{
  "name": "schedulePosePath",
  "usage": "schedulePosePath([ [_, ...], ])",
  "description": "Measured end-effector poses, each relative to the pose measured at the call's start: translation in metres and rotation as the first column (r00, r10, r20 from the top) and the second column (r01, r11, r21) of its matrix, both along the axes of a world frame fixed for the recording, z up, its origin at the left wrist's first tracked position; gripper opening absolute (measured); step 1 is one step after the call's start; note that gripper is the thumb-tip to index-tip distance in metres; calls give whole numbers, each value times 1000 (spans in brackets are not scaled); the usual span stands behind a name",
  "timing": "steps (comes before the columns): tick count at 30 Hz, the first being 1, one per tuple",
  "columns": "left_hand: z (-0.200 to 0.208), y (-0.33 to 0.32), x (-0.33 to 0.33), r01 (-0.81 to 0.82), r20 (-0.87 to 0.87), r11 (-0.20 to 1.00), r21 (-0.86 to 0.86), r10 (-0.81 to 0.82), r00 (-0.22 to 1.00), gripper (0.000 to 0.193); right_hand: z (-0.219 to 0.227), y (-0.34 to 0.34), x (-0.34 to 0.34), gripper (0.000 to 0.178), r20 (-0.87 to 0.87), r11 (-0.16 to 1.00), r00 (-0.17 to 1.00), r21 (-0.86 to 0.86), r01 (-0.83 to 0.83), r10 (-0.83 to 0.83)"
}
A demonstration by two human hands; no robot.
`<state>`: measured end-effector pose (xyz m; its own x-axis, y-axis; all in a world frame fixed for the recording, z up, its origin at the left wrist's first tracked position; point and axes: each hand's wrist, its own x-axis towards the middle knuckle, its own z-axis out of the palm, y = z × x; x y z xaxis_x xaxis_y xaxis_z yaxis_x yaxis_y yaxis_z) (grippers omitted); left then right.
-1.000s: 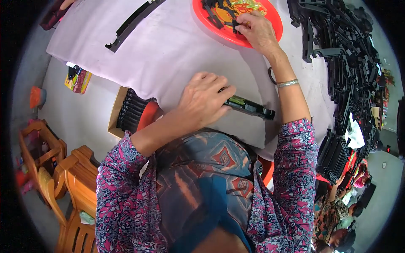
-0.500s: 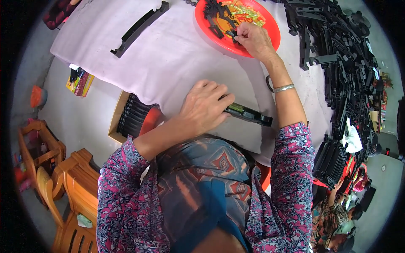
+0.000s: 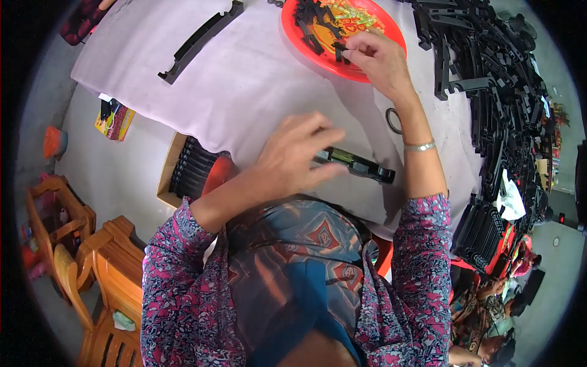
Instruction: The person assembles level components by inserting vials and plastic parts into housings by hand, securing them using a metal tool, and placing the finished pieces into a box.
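Note:
My left hand [image 3: 292,153], slightly smeared by motion, hovers over the near table edge with thumb and fingers spread apart. Beside it lies a long black plastic spirit level body [image 3: 374,170] with a yellow-green vial [image 3: 340,155] in its middle; the hand partly covers its left end. At the far side, my right hand [image 3: 385,61] is over a red plate [image 3: 396,30], thumb and forefinger pinched on a small black plastic piece [image 3: 340,51]. Loose black pieces [image 3: 313,41] and clear yellow-green vials [image 3: 361,17] lie in the plate.
Another black level body [image 3: 202,40] lies at the far left of the cloth [image 3: 257,79]. A black ring [image 3: 393,120] is by my right wrist. Black bodies are heaped [image 3: 489,104] on the right. A box of black parts [image 3: 189,168] and wooden chairs [image 3: 116,263] stand left.
My left hand has lifted off the level body and its fingers have spread. My right hand has shifted slightly right and nearer, with a small black piece now showing at its fingertips.

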<state>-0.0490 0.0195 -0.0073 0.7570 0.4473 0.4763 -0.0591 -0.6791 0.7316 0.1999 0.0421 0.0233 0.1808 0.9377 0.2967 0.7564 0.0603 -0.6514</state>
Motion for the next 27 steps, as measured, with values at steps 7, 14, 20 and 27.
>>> schedulePosePath([
  [7, 18, 14, -5, 41, 191, 746, -665, 117, 975, 28, 28, -71, -58, 9, -243, 956, 927, 140, -257, 285],
  [14, 36, 10, -12, 160, 111, 580, -799, -119, 987, 32, 17, -97, -85, 16, -311, 944, 906, 254, -211, 287],
  [20, 21, 11, -7, 123, 141, 537, -835, -7, 990, 23, 17, -101, -92, 20, -240, 971, 955, 204, -124, 172],
  [27, 20, 3, 3, 14, 146, 634, -773, 156, 977, 10, 26, -132, -94, 20, -710, 998, 701, -64, 29, -66],
])
